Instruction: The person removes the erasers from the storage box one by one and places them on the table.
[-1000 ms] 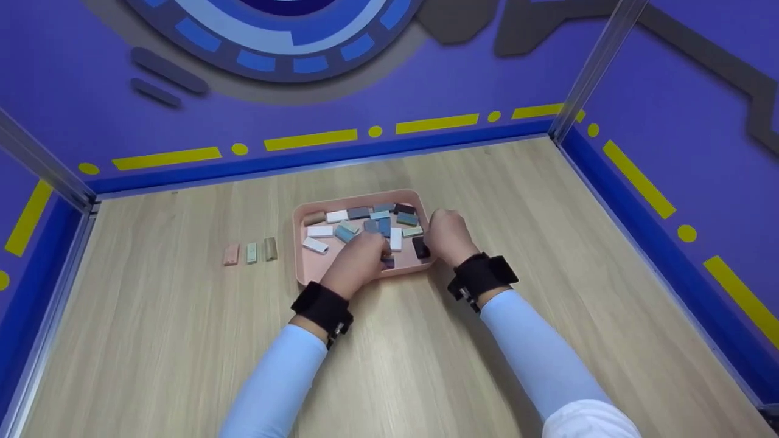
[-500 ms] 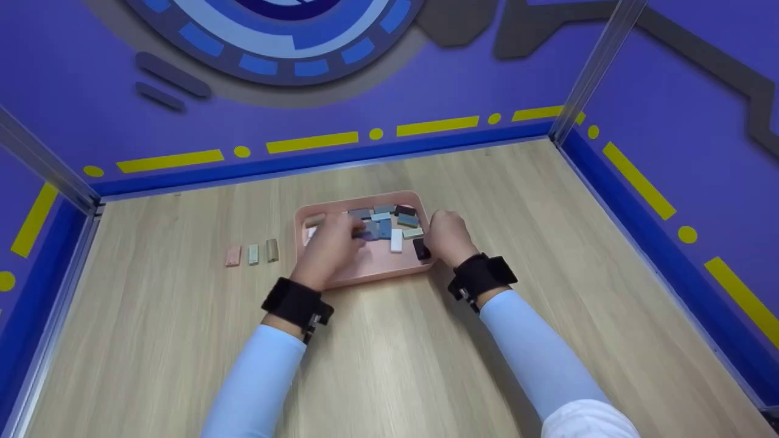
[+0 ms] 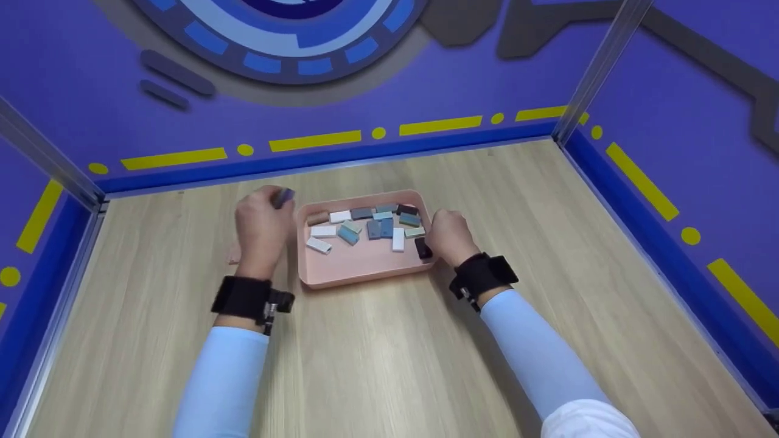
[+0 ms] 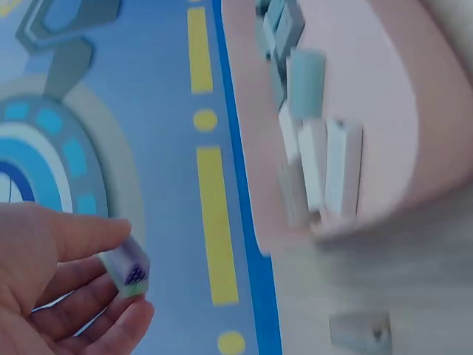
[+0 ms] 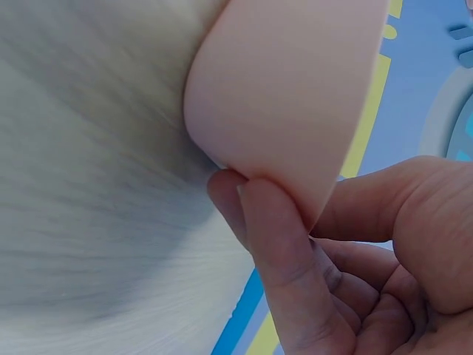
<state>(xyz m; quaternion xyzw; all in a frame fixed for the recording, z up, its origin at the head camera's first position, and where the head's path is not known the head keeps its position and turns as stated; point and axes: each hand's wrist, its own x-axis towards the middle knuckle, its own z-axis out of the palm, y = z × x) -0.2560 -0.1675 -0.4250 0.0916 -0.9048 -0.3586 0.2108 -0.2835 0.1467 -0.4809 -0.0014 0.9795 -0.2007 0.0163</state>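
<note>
My left hand (image 3: pixel 260 222) is lifted to the left of a pink tray (image 3: pixel 359 278). Between thumb and fingers it pinches a small purple tile (image 4: pixel 131 268) with a pale green edge and a dark triangular cluster mark on one face. My right hand (image 3: pixel 451 236) grips the tray's right wall; in the right wrist view its thumb and fingers pinch the pink wall (image 5: pixel 288 96). Inside the tray lie several small tiles: white (image 3: pixel 397 239), blue (image 3: pixel 386 228), grey, pale green, brown and a black tile (image 3: pixel 423 248) by the right wall.
A pink tile (image 3: pixel 233 254) on the wooden table (image 3: pixel 377 353) shows partly behind the left hand. Another tile (image 4: pixel 361 333) lies outside the tray in the left wrist view, blurred. Blue-purple walls (image 3: pixel 328 109) close off the back and both sides.
My left hand has left the tray and moved left and away from me, carrying the purple tile. It now covers most of the tile row on the table. The right hand keeps its grip.
</note>
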